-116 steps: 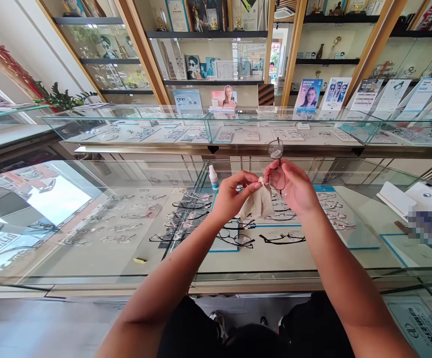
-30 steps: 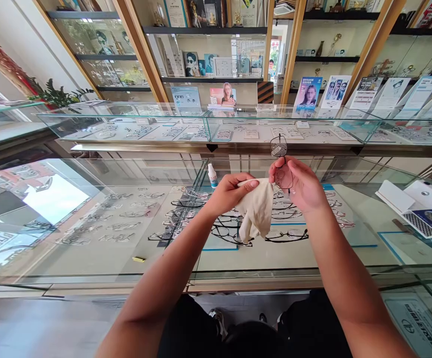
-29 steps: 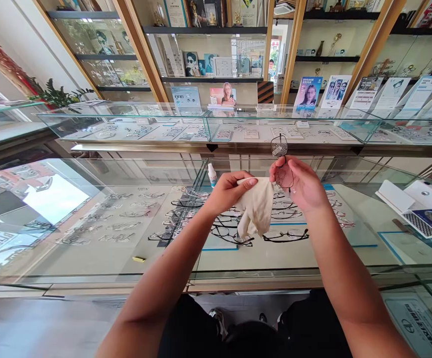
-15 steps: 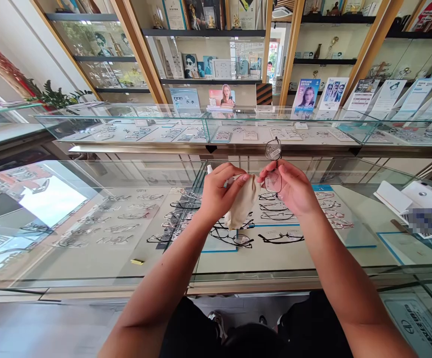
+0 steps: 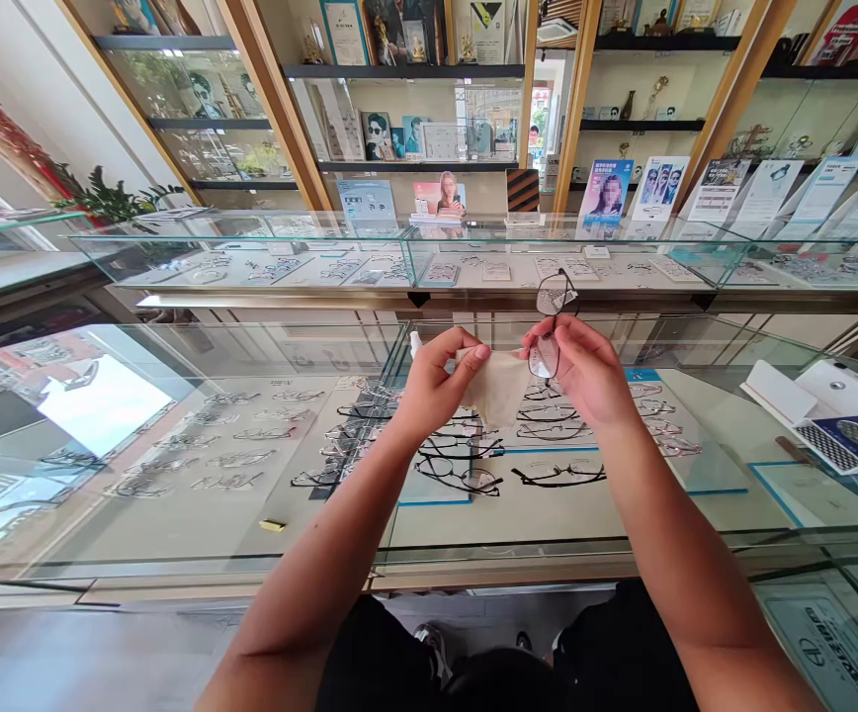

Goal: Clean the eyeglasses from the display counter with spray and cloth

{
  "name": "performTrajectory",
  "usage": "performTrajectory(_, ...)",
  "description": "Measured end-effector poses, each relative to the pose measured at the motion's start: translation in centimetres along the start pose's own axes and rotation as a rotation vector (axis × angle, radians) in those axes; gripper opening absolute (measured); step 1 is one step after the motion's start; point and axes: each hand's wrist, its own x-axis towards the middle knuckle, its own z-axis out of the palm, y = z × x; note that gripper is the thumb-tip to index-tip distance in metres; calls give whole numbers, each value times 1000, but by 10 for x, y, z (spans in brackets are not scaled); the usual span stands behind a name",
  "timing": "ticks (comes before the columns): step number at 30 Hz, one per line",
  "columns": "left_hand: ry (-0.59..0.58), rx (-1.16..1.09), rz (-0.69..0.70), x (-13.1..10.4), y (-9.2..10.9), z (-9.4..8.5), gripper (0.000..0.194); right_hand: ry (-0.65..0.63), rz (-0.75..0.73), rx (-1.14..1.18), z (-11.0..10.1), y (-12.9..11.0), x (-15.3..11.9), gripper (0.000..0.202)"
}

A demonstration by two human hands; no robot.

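Note:
A pale beige cloth (image 5: 499,391) hangs from my left hand (image 5: 440,381), pinched between thumb and fingers. Its right upper corner reaches the fingertips of my right hand (image 5: 588,371); whether they grip it too is hard to tell. My right hand is closed on thin dark-framed glasses (image 5: 545,354), held on end with one lens above the other. Under both hands, rows of glasses (image 5: 558,475) lie in the glass display case. A white nozzle-like tip (image 5: 415,342) shows behind my left hand.
The glass counter (image 5: 214,544) spans the view, with a yellow object (image 5: 273,526) at its left. At the right stands an open white box (image 5: 836,405). A second glass case (image 5: 288,262) and shelves with upright cards (image 5: 607,198) are farther back.
The cloth has spread out flatter and wider between my hands. The glasses in my right hand have tilted, their upper lens shifting right.

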Motion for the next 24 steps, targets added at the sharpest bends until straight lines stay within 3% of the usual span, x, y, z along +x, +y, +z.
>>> performTrajectory(3, -63, -85, -66, 0, 0, 4, 59, 0, -5, -6, 2, 2, 0, 33)
performTrajectory(8, -65, -229, -159, -1, -4, 13, 69, 22, -8, 18, 3, 4, 0, 32)
performTrajectory(13, -221, -400, -319, -1, -9, 14, 58, 6, 1, 36, 3, 5, 0, 30)
performTrajectory(19, -253, -331, -277, -2, -9, 12, 38, -16, 1, 30, 4, 3, -1, 31)
performTrajectory(24, -258, -276, -218, -3, -3, 15, 36, -74, 29, 12, 4, 4, -2, 31)
